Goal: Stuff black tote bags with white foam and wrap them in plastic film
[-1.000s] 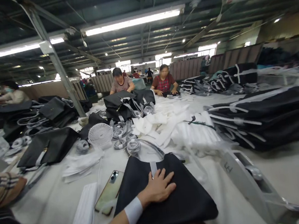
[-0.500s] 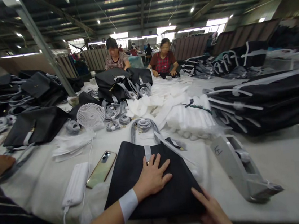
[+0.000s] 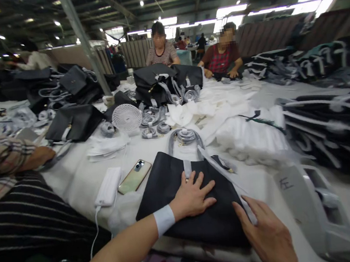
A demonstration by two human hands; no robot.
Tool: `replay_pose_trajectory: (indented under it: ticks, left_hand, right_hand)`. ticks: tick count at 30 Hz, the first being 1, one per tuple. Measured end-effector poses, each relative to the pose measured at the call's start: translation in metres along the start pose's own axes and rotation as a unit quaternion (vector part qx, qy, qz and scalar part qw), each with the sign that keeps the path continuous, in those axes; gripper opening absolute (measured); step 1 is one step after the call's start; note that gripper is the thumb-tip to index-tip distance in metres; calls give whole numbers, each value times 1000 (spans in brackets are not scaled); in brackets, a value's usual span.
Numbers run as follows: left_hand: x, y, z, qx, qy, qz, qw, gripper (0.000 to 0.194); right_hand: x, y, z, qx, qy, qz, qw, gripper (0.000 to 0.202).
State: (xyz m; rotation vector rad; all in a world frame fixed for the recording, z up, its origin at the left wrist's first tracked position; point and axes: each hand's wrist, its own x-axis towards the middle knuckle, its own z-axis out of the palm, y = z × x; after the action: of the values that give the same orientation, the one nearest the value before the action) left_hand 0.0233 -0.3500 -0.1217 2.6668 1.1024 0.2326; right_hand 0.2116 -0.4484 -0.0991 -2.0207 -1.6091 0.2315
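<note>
A black handbag (image 3: 159, 188) lies flat on the table in front of me, its wrapped grey handle (image 3: 199, 138) pointing away. Spread across the bag's front is my left hand (image 3: 191, 195), fingers apart, palm down just below the clasp tab (image 3: 187, 168). My right hand (image 3: 265, 226) is at the bag's right edge, thumb against the black side and fingers stretched beyond it. A pale strap wrapping (image 3: 228, 175) runs down along that edge into the gap between thumb and fingers. A coiled strap (image 3: 185, 136) rests within the handle loop.
Left of the bag lie a phone (image 3: 135, 176), a white power bank (image 3: 108, 187) and a small fan (image 3: 127, 117). A tape dispenser (image 3: 315, 207) stands at right, near stacked black bags (image 3: 331, 129). Two people sit opposite; another person's arm (image 3: 34, 159) reaches in from the left.
The camera view has turned left, so everything appears shifted right. My right hand has moved up along the bag's edge to the strap wrapping. My left hand stays flat on the bag.
</note>
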Motion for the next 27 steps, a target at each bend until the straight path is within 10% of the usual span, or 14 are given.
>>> replay_pose_trajectory:
  ticks: [5,10,15,17,22,24,27]
  left_hand:
    - [-4,-4,9,34,63,42,997,54]
    - [-14,-8,18,-24,96,132,986,38]
    - [-77,-1,-5,-199,180,53,962,28]
    - [-113,-5,-14,-247,306,-120,912,27]
    - [-173,-40,-13,-360,495,-478,630,34]
    - [-173,-50,-7,-437,470,-481,597,46]
    - [-152,-55,-3,-492,408,-442,629,44]
  right_hand:
    - [53,-58,41,153,-150,-251,944,52]
    - [81,-72,85,131,-334,-223,906,62]
    - [80,-63,98,46,-333,-257,906,66]
    - [75,-65,101,-22,-303,-294,906,62]
    - [67,-74,102,-94,-250,-332,904,63]
    - [67,-75,102,-107,-244,-335,904,63]
    - [68,-73,102,-118,-235,-341,903,62]
